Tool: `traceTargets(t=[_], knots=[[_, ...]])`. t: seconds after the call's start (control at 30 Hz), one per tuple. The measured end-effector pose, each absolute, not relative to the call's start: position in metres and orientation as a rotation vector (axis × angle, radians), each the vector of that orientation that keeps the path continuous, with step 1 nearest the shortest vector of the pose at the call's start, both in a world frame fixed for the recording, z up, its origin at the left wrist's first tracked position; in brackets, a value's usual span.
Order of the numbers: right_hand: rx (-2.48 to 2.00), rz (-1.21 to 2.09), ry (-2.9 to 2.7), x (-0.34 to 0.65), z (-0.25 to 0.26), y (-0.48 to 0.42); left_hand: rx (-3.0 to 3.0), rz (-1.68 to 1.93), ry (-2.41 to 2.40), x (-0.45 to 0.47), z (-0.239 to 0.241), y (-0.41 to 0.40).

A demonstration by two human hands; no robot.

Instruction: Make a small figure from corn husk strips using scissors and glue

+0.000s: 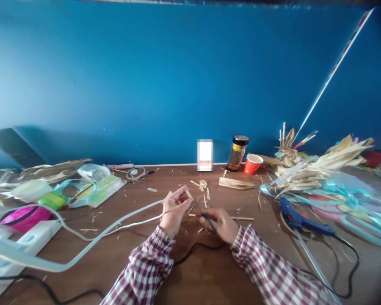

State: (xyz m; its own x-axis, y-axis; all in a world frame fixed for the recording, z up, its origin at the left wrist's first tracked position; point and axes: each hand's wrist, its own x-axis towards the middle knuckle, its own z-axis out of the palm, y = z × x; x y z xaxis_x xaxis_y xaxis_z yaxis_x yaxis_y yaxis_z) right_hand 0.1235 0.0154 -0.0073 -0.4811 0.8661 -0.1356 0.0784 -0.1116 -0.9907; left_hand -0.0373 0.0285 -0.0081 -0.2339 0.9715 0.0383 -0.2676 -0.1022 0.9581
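My left hand (174, 214) is closed in a pinch on a small strip of dried husk (188, 194), held up over the brown table. Scissors (198, 206) with dark handles are in my right hand (224, 223), its fingers wrapped round the loops. The blades point up and left, with their tips close beside the strip; whether they touch it I cannot tell. A pale cord (127, 219) runs in from the left and loops by my left wrist. Below the scissors, a thin pale stick (244, 218) lies on the table, near several husk scraps (203, 185).
A blue glue gun (300, 220) lies right of my right hand, its black cable trailing. Behind stand a lidded jar (238, 154) and red paper cup (253, 164). Dried husks (320, 169) and blue ribbons (343, 212) pile up at right. A white power strip (34, 243) lies left.
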Motion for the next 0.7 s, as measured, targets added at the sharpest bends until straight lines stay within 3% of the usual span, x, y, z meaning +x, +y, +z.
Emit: traceTargets(t=[0.7], knots=[[-1.058,1.624,-1.566,0.1251,-0.0135,0.0165,0.964,1.535,1.161,-0.0376,-0.0083,0.0288]])
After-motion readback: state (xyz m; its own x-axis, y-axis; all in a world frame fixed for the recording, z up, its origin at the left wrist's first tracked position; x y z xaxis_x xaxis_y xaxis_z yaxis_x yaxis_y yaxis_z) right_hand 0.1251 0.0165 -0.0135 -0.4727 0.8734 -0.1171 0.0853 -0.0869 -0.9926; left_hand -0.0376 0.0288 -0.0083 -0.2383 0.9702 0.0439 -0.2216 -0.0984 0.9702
